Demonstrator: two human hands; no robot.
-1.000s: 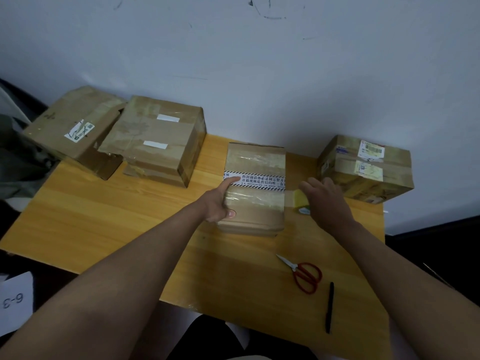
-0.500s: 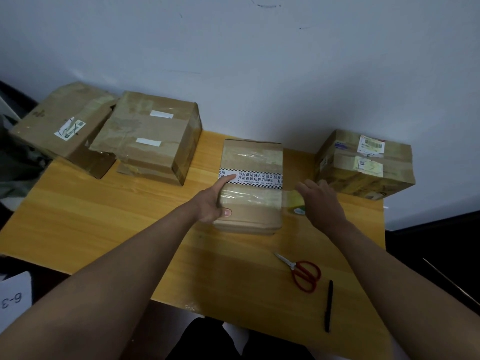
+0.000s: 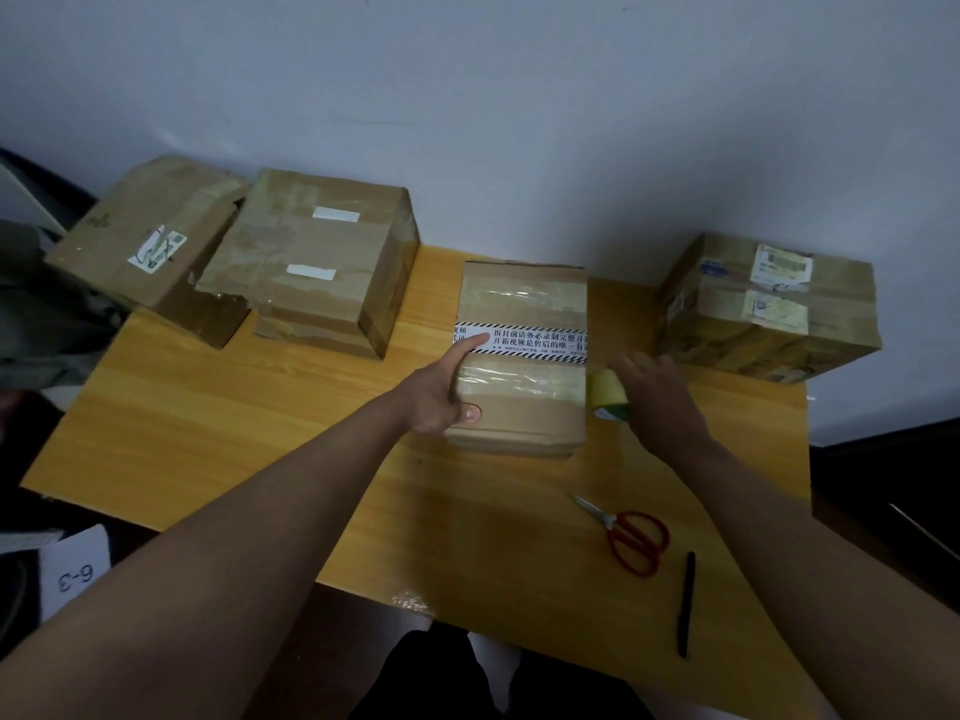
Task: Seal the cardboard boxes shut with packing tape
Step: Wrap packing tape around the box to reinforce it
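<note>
On the wooden table (image 3: 218, 433), taking the middle box (image 3: 522, 356) as reference:

Middle box: cardboard, flaps down, clear tape across its top, crossed by a printed black-and-white strip.

Left hand (image 3: 447, 392): grips the box's near left corner, forefinger stretched along the top onto the printed strip, thumb pressed to the front face.

Right hand (image 3: 657, 402): just right of the box, fingers curled over a yellowish tape roll (image 3: 609, 394) held against the box's right edge (a length of tape runs from the roll onto the top).

Right of the box, well apart: a box with shipping labels (image 3: 769, 309).

Left of the box: a large taped box (image 3: 317, 262) and, touching its far side, a box with a loose flap (image 3: 150, 241).

Nearer than the box, toward the right: red-handled scissors (image 3: 631, 535), and a black pen (image 3: 687, 602) beside them.
</note>
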